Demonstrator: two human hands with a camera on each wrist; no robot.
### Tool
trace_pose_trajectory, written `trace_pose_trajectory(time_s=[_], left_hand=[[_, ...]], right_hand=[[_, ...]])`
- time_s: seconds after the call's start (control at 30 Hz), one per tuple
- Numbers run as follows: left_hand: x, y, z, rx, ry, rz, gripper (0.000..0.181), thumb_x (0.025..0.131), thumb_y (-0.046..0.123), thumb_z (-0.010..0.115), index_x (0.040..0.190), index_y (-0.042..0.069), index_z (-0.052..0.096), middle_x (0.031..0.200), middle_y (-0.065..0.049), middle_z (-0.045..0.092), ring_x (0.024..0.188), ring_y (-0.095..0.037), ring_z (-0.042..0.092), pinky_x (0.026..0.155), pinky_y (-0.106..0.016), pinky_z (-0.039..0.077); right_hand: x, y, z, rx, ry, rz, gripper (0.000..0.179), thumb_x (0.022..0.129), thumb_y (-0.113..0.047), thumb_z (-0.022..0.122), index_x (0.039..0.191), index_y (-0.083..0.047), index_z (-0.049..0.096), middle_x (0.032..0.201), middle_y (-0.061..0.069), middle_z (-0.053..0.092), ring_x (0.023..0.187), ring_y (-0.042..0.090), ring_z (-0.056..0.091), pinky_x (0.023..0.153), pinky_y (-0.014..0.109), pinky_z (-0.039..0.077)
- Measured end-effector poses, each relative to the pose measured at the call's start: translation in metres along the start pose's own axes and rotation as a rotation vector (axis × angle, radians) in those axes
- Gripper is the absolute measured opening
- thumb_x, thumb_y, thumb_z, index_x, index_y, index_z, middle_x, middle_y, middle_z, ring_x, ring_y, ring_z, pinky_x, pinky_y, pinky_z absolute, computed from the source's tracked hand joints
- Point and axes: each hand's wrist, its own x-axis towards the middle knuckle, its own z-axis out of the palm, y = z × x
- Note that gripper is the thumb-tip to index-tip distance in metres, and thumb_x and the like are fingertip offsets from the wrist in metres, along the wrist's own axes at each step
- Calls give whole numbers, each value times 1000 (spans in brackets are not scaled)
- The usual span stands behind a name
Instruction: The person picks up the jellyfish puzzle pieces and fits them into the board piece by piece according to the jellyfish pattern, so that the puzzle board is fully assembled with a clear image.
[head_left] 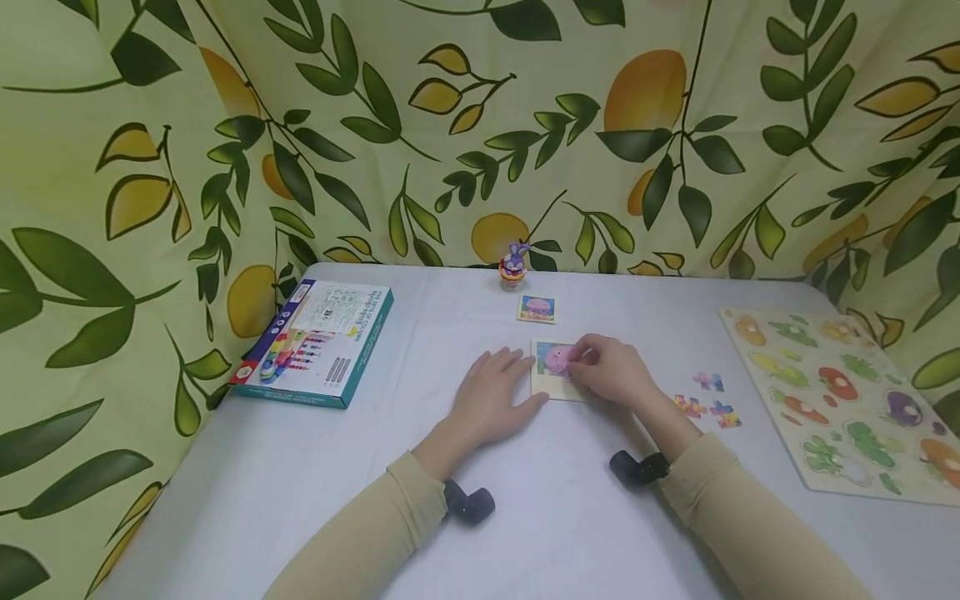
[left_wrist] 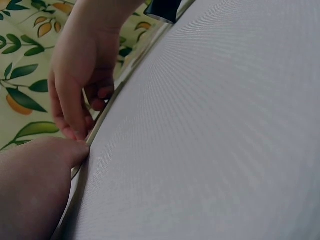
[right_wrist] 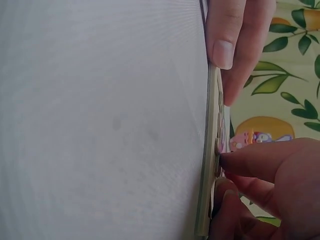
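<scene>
A small jigsaw board (head_left: 553, 391) with a pink cartoon picture lies on the white table in front of me. My left hand (head_left: 491, 396) rests at its left edge, fingers extended and thumb at the near corner. Over the board's right part, my right hand (head_left: 609, 367) bends thumb and index finger together at a puzzle piece, mostly hidden by the fingers. From the right wrist view, several thin pieces (right_wrist: 219, 145) stand slightly proud of the board's edge (right_wrist: 203, 215), with the right fingertips against them. The left wrist view shows both hands meeting at the board's edge.
Loose puzzle pieces (head_left: 690, 406) lie right of the right hand. A small picture card (head_left: 537, 308) and a rabbit figurine (head_left: 513, 267) are behind the board. A boxed toy (head_left: 322, 342) sits at the left, and a vegetable puzzle board (head_left: 806, 417) at the right.
</scene>
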Motion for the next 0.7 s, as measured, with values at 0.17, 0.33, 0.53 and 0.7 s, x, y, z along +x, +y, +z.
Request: trace_pose_trajectory(time_s=[0.17, 0.33, 0.53, 0.7], left_hand=[[0, 1, -1, -1, -6, -3, 67, 100, 60, 51, 153, 18, 50, 159, -4, 44, 151, -21, 31, 127, -39, 12], [0, 1, -2, -5, -8, -2, 67, 100, 59, 51, 153, 18, 51, 159, -4, 44, 151, -21, 31, 126, -39, 12], [0, 1, -3, -9, -10, -3, 67, 100, 59, 52, 153, 18, 51, 159, -4, 44, 151, -22, 31, 127, -39, 12], [0, 1, -2, -12, -6, -3, 67, 100, 59, 51, 153, 18, 51, 159, -4, 44, 151, -22, 31, 127, -39, 13]], right_hand=[[0, -1, 2, -21, 11, -28, 15, 95, -24, 68, 104, -12, 70, 96, 12, 69, 84, 30, 60, 70, 38, 53], [-1, -1, 1, -26, 11, -22, 15, 96, -23, 68, 105, -11, 70, 95, 11, 68, 84, 29, 59, 69, 37, 53], [-1, 0, 1, 0, 15, 4, 18, 96, -24, 68, 107, -10, 70, 98, 13, 69, 86, 30, 60, 70, 37, 54], [0, 4, 1, 46, 24, 54, 24, 96, -29, 70, 107, -8, 70, 99, 12, 69, 88, 29, 60, 72, 36, 53]])
